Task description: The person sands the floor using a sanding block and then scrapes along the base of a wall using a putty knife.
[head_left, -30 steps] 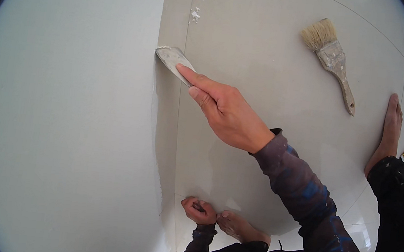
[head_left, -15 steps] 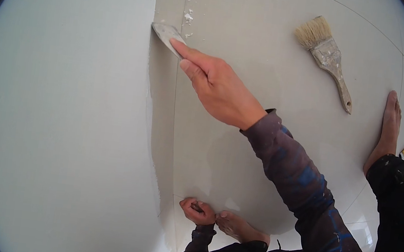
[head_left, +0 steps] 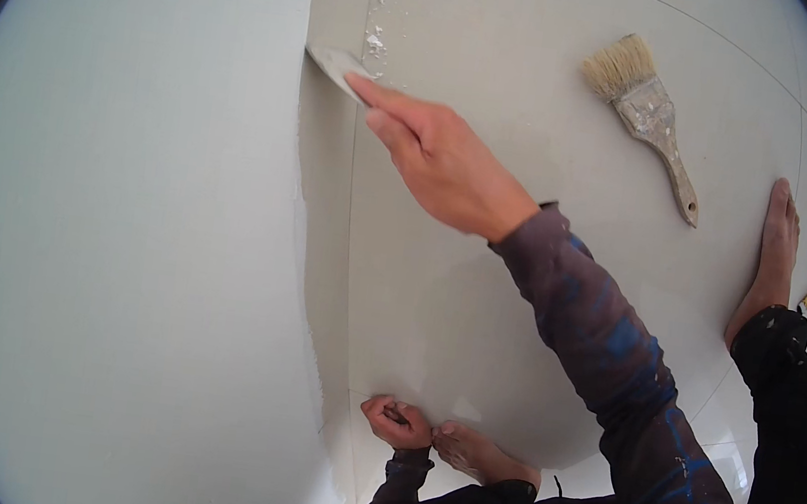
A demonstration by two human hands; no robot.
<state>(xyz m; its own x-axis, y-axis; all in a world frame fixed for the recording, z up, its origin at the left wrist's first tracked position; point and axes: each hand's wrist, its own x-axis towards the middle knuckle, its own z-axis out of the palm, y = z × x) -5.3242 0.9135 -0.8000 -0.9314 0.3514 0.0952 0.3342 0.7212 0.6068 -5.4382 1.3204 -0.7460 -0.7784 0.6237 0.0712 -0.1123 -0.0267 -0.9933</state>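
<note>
At nine o'clock a pale wall (head_left: 126, 218) is filling the view, and along its right edge a beige skirting strip (head_left: 325, 192) is running from twelve towards six. At eleven o'clock a flat scraper (head_left: 335, 67) is spanning that strip, its long axis lying between ten and four, its front edge pointing to ten and meeting the line between wall and strip. Just beside it, towards one o'clock, white crumbs (head_left: 376, 43) are lying along the floor seam. At six o'clock the left hand (head_left: 398, 424) is curling into a fist just beside the left foot (head_left: 480, 453); I cannot tell whether it is holding anything. The right hand (head_left: 454, 168) is reaching in from four o'clock, its grip closing on the scraper between thumb and fingers. At two o'clock a paintbrush (head_left: 650, 113) is lying well apart on the tiled floor (head_left: 471, 361), its bristles pointing to eleven. At three o'clock the right foot (head_left: 774, 257) is resting near the brush's handle.
</note>
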